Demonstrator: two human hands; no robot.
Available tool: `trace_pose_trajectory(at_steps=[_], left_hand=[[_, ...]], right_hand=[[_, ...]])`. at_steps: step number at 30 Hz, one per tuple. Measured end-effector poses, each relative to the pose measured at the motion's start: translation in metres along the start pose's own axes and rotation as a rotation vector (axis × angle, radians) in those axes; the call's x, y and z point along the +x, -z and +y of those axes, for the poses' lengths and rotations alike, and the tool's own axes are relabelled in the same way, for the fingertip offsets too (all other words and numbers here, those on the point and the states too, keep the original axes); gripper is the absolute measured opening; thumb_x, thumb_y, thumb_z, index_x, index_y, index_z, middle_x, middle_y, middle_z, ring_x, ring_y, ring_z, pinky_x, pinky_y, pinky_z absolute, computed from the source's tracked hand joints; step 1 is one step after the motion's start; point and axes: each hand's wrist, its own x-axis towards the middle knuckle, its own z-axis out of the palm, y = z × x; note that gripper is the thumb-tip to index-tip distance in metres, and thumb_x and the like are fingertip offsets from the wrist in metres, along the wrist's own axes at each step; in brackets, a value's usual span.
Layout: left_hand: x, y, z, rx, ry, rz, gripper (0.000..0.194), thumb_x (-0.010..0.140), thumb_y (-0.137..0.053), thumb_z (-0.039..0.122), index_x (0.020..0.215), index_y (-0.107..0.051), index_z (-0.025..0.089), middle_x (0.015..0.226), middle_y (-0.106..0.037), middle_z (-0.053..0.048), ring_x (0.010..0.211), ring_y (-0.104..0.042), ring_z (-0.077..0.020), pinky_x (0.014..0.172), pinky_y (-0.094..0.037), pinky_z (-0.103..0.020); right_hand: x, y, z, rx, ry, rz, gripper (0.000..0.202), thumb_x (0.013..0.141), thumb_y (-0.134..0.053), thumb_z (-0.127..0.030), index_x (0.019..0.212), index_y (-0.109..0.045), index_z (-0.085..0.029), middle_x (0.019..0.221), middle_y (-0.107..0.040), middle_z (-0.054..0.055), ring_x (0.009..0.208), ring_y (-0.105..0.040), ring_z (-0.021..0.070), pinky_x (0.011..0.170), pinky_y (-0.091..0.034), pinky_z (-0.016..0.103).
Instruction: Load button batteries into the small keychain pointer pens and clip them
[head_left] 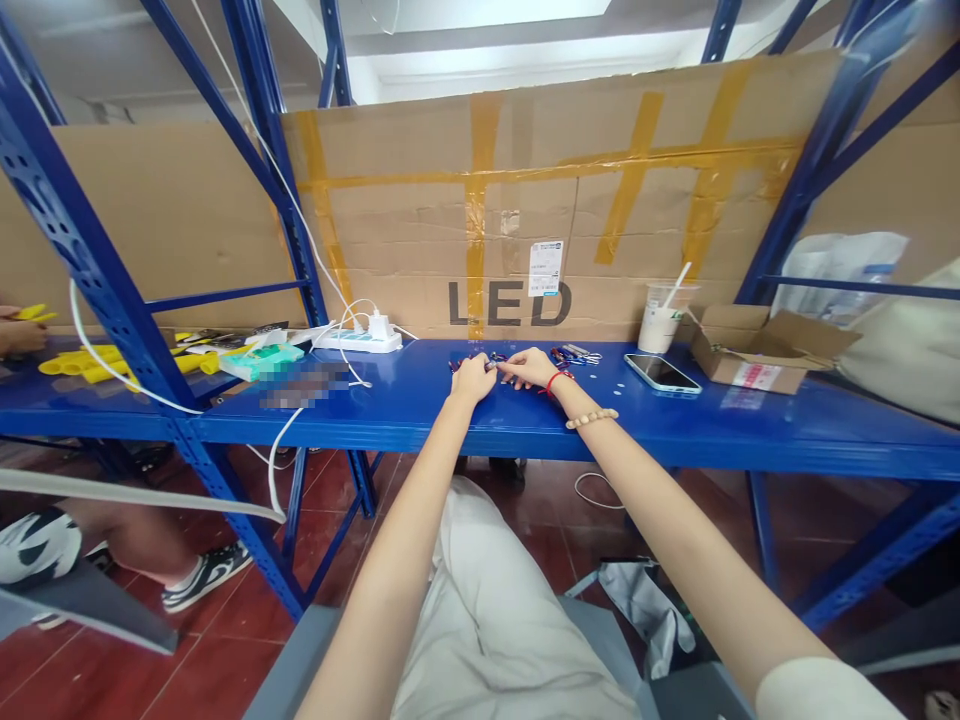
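Note:
My left hand (472, 379) is closed over the blue shelf top (405, 400), its fingers curled round something too small to make out. Right beside it, my right hand (529, 368) has its fingers drawn together in a pinch, facing the left fingertips. A small greyish piece (491, 366) shows between the two hands; its kind cannot be told. Dark bits with thin wire stick out behind the left fingers. Just past my right wrist lies a small bunch of red and blue wires (576, 356) with slim silvery parts.
To the right are a phone (663, 374), a cup with a straw (661, 325) and an open cardboard box (765, 345). A white power strip (358, 340) with cables sits at the left, near a green-and-white packet (262, 361) and yellow tubes (90, 362). Blue posts flank me; another person's hand (16, 330) shows far left.

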Motion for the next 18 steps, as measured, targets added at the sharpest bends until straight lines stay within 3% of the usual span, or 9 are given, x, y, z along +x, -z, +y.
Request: trace_pose_trajectory(at_steps=[5,12,18], left_hand=[[0.001,0.0,0.0,0.011,-0.009,-0.014,0.012,0.083,-0.042,0.028,0.084,-0.052,0.021,0.102,-0.064,-0.006,0.1,-0.056,-0.0218,0.079,-0.044,-0.033],[0.0,0.001,0.001,0.017,-0.005,-0.032,0.013,0.083,-0.041,0.029,0.084,-0.052,0.021,0.102,-0.065,-0.006,0.097,-0.058,-0.0216,0.078,-0.045,-0.032],[0.0,0.001,0.002,0.015,0.004,-0.031,0.013,0.083,-0.042,0.029,0.086,-0.053,0.022,0.103,-0.064,-0.005,0.098,-0.057,-0.0217,0.079,-0.045,-0.032]], right_hand=[[0.004,-0.001,0.002,0.127,-0.062,0.026,0.031,0.07,-0.068,-0.042,0.072,-0.066,-0.011,0.077,-0.071,0.011,0.056,-0.064,0.0122,0.037,-0.047,0.014],[0.005,0.0,0.005,-0.023,0.01,0.061,0.024,0.071,-0.067,-0.035,0.076,-0.069,-0.012,0.075,-0.07,0.007,0.064,-0.064,0.0147,0.041,-0.049,0.016],[0.013,0.004,0.018,-0.308,0.16,0.11,0.016,0.069,-0.067,-0.028,0.078,-0.072,-0.017,0.081,-0.071,0.004,0.079,-0.065,0.0163,0.073,-0.051,0.022]])
